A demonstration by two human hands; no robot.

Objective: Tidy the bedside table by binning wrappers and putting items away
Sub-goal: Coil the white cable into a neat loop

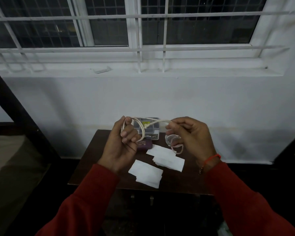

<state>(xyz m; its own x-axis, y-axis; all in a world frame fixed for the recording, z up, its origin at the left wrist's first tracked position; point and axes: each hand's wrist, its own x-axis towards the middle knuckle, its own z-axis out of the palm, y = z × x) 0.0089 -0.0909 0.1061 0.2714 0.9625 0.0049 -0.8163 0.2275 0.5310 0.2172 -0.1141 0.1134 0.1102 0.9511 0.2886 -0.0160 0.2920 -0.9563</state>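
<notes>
With the left hand (124, 142) curled round loops of white cable (153, 124) and the right hand (189, 135) pinching its free end above the bedside table (95, 160), a loosened grip could spill the coil onto the white wrappers (147, 172) below.

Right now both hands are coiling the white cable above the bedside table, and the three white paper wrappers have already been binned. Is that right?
Not quite. The head view shows both the left hand and right hand holding the white cable above the bedside table, but the three white paper wrappers still lie on the tabletop, not binned.
</notes>
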